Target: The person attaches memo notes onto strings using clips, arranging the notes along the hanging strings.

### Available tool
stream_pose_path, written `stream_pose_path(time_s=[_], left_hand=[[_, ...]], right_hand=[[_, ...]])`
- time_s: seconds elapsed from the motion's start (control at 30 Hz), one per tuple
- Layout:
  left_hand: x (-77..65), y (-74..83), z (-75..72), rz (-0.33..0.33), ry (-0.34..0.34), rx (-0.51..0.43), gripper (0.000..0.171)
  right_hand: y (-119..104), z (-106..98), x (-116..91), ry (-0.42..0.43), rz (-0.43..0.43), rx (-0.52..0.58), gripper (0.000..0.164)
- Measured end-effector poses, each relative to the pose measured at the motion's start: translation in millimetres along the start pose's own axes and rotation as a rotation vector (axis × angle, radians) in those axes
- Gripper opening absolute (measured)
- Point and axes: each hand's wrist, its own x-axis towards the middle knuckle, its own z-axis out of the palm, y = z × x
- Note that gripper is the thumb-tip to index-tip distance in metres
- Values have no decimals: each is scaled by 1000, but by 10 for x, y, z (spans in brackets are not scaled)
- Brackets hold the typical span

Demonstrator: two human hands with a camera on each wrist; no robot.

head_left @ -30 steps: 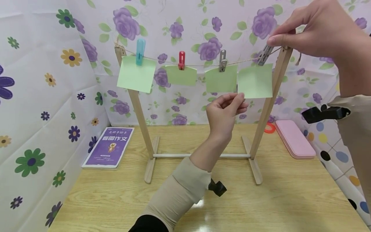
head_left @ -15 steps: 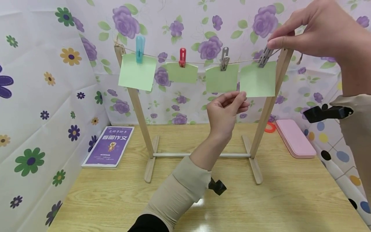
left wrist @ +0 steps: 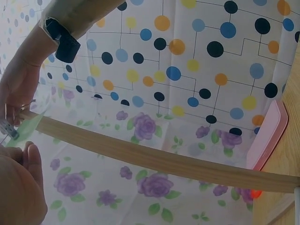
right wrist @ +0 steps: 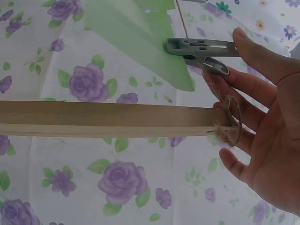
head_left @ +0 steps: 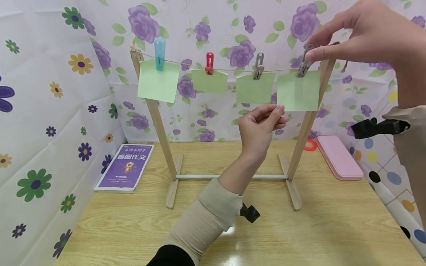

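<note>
My left hand (head_left: 257, 129) pinches the lower left corner of a green sheet of paper (head_left: 297, 92) between thumb and forefinger. At that sheet's top edge sits a grey clothespin (head_left: 304, 64) on the twine. My right hand (head_left: 369, 40) has its thumb and forefinger at the clothespin's upper handles. From the right wrist view, the thumb touches one handle of the clothespin (right wrist: 204, 49) and the forefinger lies by the other, while the remaining fingers spread behind the wooden post (right wrist: 112, 117). In the left wrist view the left hand (left wrist: 21, 183) partly hides the paper.
Three more green sheets hang leftward along the twine, under a blue clothespin (head_left: 159, 55), a red clothespin (head_left: 209, 63) and a grey clothespin (head_left: 258, 66). A purple book (head_left: 126, 168), a pink case (head_left: 339, 158) and a red ring (head_left: 310, 145) lie on the table (head_left: 126, 229).
The right fingers have shifted on the grey clothespin, so its upper end now shows between them. That clothespin stands slightly more upright, and the sheet has moved slightly right.
</note>
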Motion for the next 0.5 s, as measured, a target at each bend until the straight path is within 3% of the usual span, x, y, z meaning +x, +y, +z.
stream_pose_path(time_s=[0.5], left_hand=[[6, -16, 13, -27, -3, 0, 15]], right_hand=[[-9, 99, 46, 40, 22, 104, 31]])
